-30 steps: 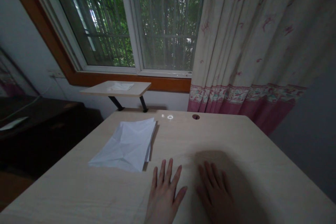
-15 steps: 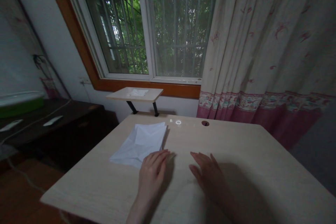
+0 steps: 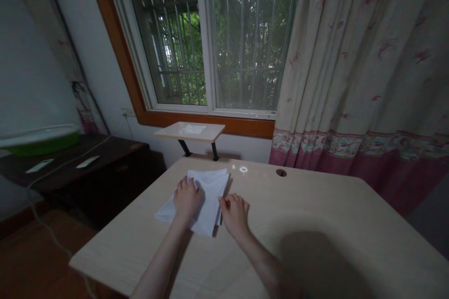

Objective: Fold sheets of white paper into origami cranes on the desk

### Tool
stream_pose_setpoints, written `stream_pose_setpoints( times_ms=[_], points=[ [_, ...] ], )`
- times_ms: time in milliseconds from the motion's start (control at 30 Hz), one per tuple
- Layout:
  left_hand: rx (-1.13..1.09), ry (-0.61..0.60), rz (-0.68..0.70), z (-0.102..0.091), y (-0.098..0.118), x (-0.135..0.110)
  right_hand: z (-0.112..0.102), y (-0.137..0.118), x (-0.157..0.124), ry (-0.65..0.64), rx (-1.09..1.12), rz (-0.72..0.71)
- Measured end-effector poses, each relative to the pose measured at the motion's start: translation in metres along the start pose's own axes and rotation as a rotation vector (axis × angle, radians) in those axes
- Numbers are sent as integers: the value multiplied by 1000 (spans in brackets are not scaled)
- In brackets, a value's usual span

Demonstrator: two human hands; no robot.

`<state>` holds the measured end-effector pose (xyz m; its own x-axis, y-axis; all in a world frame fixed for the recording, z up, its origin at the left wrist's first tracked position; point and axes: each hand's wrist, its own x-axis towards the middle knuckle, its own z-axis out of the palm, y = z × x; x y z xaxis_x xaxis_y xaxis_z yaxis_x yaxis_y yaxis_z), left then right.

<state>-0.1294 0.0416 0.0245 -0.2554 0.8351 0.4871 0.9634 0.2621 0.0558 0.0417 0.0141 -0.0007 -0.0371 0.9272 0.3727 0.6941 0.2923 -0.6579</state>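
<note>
A small stack of creased white paper (image 3: 210,184) lies on the left half of the pale wooden desk (image 3: 140,233). On top of its left part rests my left hand (image 3: 187,197), palm down with the fingers spread a little. My right hand (image 3: 234,212) is at the paper's right edge, thumb and index finger pinched together on it. The sheets are fanned slightly, so more than one edge shows at the right and bottom.
A raised shelf (image 3: 171,130) with a crumpled white piece stands at the desk's far edge. A round cable hole (image 3: 281,173) sits right of it. Left is a dark table (image 3: 122,149) with a green basin (image 3: 45,144). A curtain (image 3: 322,79) hangs beside the window.
My left hand has moved left and forward onto the paper. My right hand has come left and closed on its right edge. The view has shifted slightly.
</note>
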Motion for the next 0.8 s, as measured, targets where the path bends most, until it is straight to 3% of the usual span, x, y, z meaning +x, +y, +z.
stream_pose_setpoints(
  times_ms=[167,333,633,800],
  points=[
    [32,-21,-12,11,-8,-8,17,3,-4,-38,71,-68],
    [28,19,28,12,-10,-13,20,7,-7,-68,39,-81],
    [-123,19,85,0,-17,-13,10,5,-7,-31,215,-41],
    [-220,126,100,-10,-18,-14,6,10,-7,29,404,-23]
  ],
)
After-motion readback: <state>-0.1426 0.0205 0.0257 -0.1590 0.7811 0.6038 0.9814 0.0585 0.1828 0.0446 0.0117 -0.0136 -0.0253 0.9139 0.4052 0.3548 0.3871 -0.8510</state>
